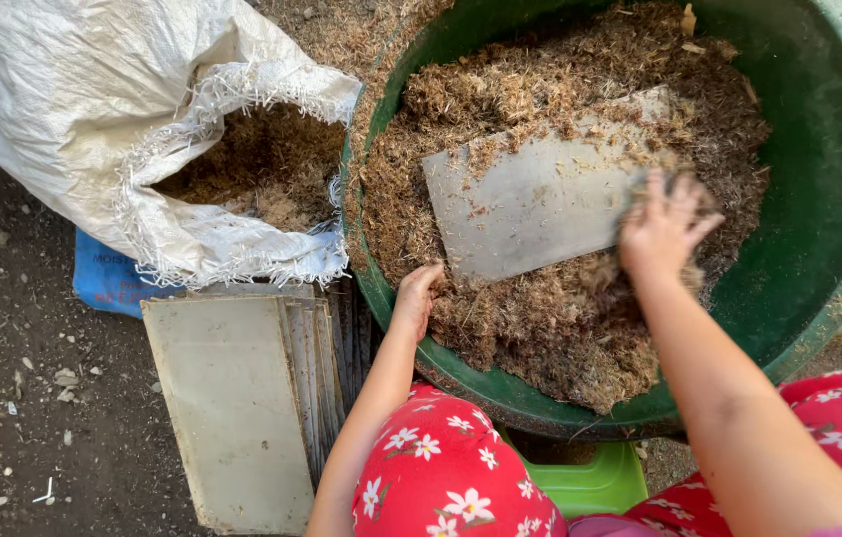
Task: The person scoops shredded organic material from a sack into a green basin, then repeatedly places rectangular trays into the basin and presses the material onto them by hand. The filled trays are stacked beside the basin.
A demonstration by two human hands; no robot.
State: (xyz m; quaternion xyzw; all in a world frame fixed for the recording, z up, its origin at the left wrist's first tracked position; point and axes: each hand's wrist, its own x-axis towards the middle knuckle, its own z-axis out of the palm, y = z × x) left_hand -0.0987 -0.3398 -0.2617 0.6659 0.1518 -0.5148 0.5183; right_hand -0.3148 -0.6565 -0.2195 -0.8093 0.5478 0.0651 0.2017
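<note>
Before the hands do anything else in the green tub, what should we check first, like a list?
1. Right hand is on the grey flat panel: ok, it presses on the panel's right end.
2. Left hand is steady: ok, it rests at the green tub's near edge, on the brown fibre.
3. Panel is free to lift: not ok, fibre lies over its edges and corners.
4. Grip under the panel: cannot tell, the fingertips are buried in fibre.
5. Stack of flat panels within reach: ok, it lies on the ground left of the left arm.
6. White sack stays open: ok, its frayed mouth shows fibre inside.
</note>
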